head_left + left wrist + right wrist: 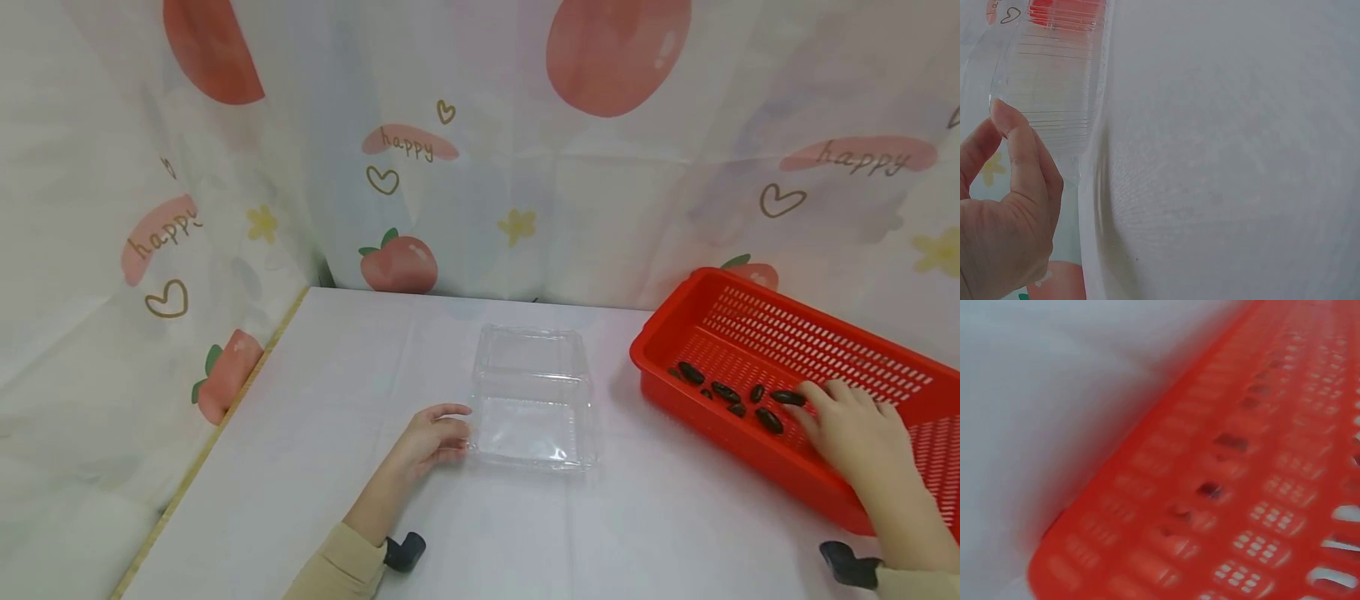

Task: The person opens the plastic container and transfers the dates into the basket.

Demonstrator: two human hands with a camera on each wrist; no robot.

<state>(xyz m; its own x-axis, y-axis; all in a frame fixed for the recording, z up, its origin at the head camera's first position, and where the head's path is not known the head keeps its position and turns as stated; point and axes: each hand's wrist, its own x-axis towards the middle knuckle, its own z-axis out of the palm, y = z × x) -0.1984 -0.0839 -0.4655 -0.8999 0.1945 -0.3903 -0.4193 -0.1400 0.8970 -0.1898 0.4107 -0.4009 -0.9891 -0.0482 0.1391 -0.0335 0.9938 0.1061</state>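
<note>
The dark oblong pieces (pixel 731 394), which look like dates or something similar, all lie loose on the slotted floor of the red basket (pixel 825 350), which sits at about 3 o'clock on the white-covered table (pixel 337 375); roughly half a dozen can be counted, clustered near the basket's left end. None of them has reached the clear plastic container (pixel 532 400) at the table's centre: its tray looks bare in the head view, with the hinged lid standing open toward 12 o'clock. So the work shown seems to be at its very start, with every piece left to be moved and the lid left to be closed, if that belongs to it. The right hand (pixel 851 429) is inside the basket, fingers stretched out toward 10 o'clock, and the fingertips touch or nearly touch the nearest piece; nothing is gripped that the pictures show. The right wrist view is blurred and gives only the red basket wall (pixel 1210 506) with dark smudges behind the slots. The left hand (pixel 433 437) rests on the table at the container's 9 o'clock side, fingers loosely curved with the tips against its edge; in the left wrist view the thumb tip (pixel 1007 119) touches the ribbed clear rim (pixel 1054 87), steadying rather than clasping it. A printed curtain (pixel 480 150) with peaches and the word happy encloses the table from 9 round to 3 o'clock.
</note>
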